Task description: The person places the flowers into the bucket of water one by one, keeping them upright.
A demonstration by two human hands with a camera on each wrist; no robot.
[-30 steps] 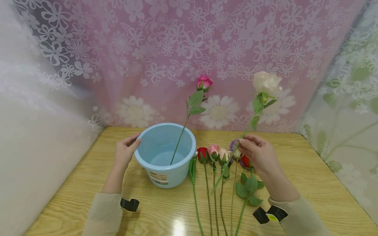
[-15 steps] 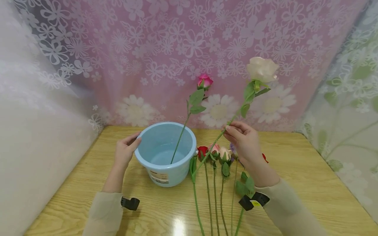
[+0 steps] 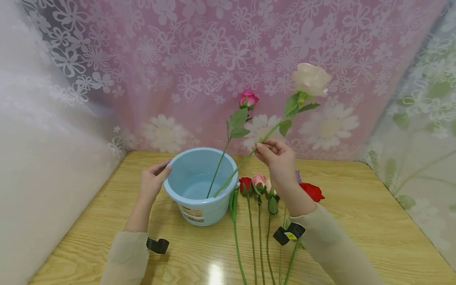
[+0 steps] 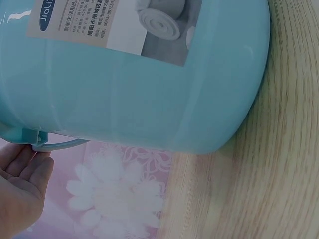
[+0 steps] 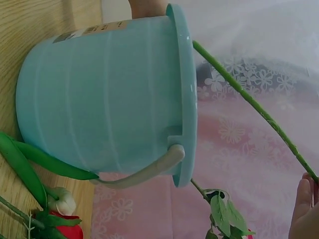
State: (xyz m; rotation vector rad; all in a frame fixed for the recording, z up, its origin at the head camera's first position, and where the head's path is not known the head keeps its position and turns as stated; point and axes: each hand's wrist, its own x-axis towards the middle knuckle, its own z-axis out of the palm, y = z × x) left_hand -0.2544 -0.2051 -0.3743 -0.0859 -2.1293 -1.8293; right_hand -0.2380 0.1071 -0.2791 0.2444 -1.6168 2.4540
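A light blue bucket (image 3: 217,214) stands on the table. My left hand (image 3: 151,185) holds its left rim, thumb on the near side; in the left wrist view the fingers (image 4: 30,169) are by the handle joint. My right hand (image 3: 279,160) pinches the green stem of a white rose (image 3: 311,79) between thumb and fingers. Its bloom points up and right, and its stem slants down to the left over the bucket's mouth. In the right wrist view this stem (image 5: 249,99) meets the bucket's rim. A bright pink rose (image 3: 249,99) leans in the bucket.
Right of the bucket lie several flowers: a red rose (image 3: 246,185), a pink rose (image 3: 259,180), a cream rose partly behind my right hand, and a larger red bloom (image 3: 312,192). A green-leaved stem (image 3: 233,204) lies beside the bucket. A floral curtain (image 3: 199,59) hangs behind.
My right hand has moved left and up with the white rose, bringing the stem's lower end from over the lying flowers to the bucket's mouth. The left hand stays on the rim.
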